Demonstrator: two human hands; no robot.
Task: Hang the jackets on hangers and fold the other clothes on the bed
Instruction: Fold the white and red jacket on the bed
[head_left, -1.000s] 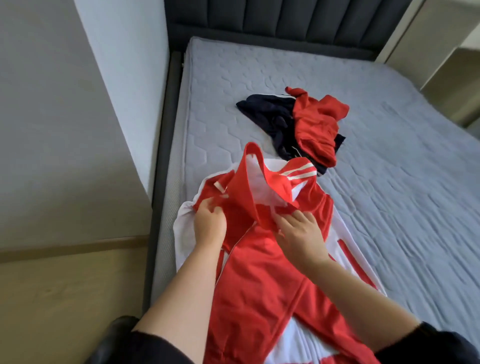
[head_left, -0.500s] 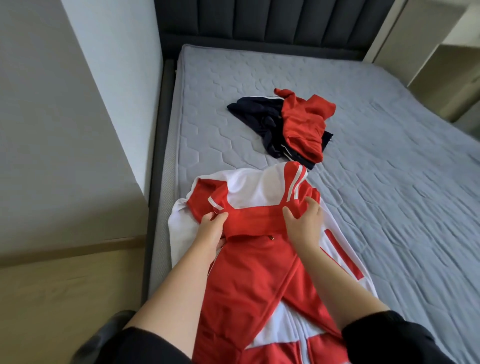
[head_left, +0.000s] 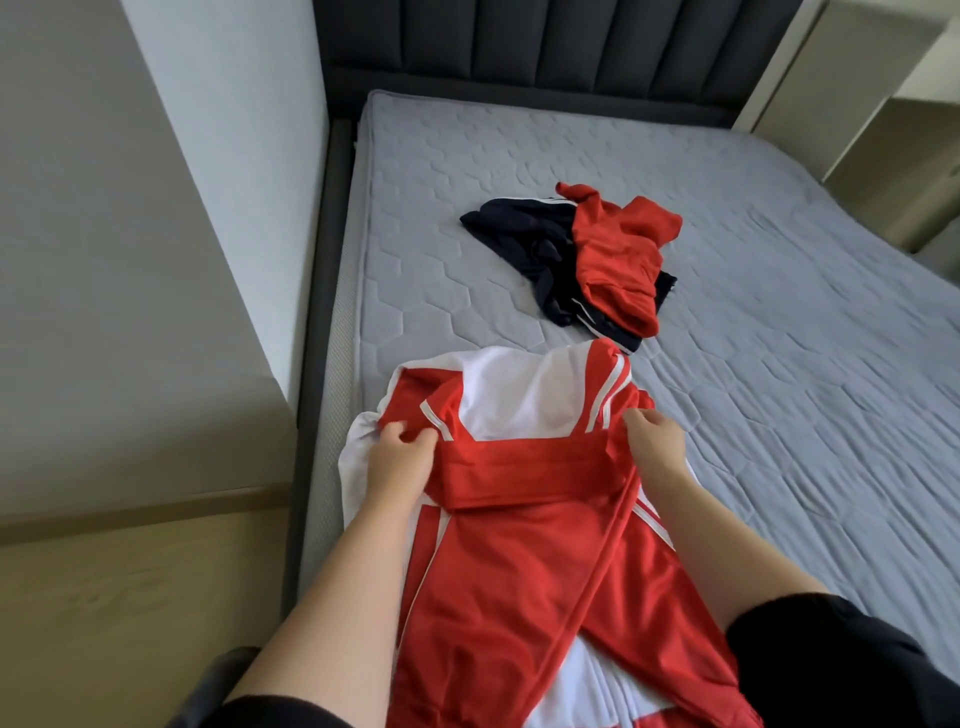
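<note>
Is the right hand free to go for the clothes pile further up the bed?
Not yet, probably: the right hand grips the jacket. Only mattress lies between it and the pile, so letting go should suffice.

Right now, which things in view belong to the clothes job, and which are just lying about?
Job:
jacket, gripped at its collar by left hand and right hand
navy garment
red garment, lying on the navy one
bed

Lying about:
headboard
wall
beige cabinet
floor
</note>
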